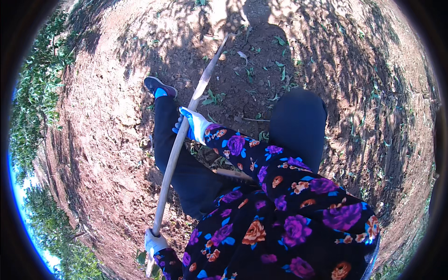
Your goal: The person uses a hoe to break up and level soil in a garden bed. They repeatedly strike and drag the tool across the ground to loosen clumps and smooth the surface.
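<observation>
A long-handled digging tool (pixel 174 150) slants across my front, its pale wooden shaft running from lower left to upper centre. At the far end a grey metal socket (pixel 210 67) narrows to a thin tip over the soil, so the head's full shape cannot be told. My right hand (pixel 193 123), in a white and blue glove, is wrapped around the upper part of the shaft. Lower down, near the butt end, my gloved left hand (pixel 155 241) grips the same shaft. Both sleeves are dark with a flower print.
Dry brown soil (pixel 105 140) with scattered green leaves (pixel 280 41) spreads around me. My left leg (pixel 164 129) stretches forward, while my right knee (pixel 297 119) is bent. Leafy bushes (pixel 38 80) line the left side. A tan flat object (pixel 235 173) shows partly between my legs.
</observation>
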